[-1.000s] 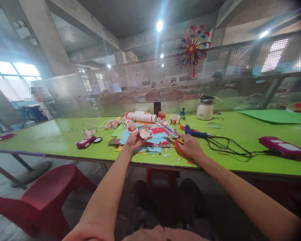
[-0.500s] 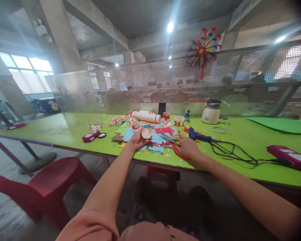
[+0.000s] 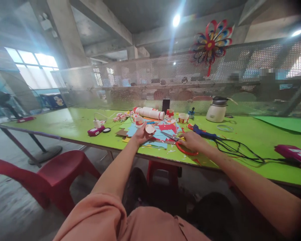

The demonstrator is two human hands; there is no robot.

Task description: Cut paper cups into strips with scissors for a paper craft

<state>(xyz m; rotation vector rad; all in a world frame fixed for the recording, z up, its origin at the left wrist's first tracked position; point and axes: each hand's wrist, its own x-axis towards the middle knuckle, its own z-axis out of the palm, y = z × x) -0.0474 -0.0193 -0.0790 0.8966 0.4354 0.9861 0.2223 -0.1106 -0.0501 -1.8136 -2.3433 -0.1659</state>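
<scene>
Head view: my left hand (image 3: pixel 142 134) pinches a light, crushable paper cup (image 3: pixel 149 128) by its wall, while my right hand (image 3: pixel 193 140) closes on the stiff scissors (image 3: pixel 181 144) by their red handles.

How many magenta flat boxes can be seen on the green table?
3. One magenta box lies left of the paper pile, one at the far right by the black cable, and one at the far left edge. More may be hidden.

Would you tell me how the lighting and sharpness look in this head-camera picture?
Head view: the ceiling lamp flares with streaks, and the window at left is blown out with haze. Straight beams and the green table edge bend from wide-angle distortion. The left hand and its small paper cup look soft; corners darken.
</scene>
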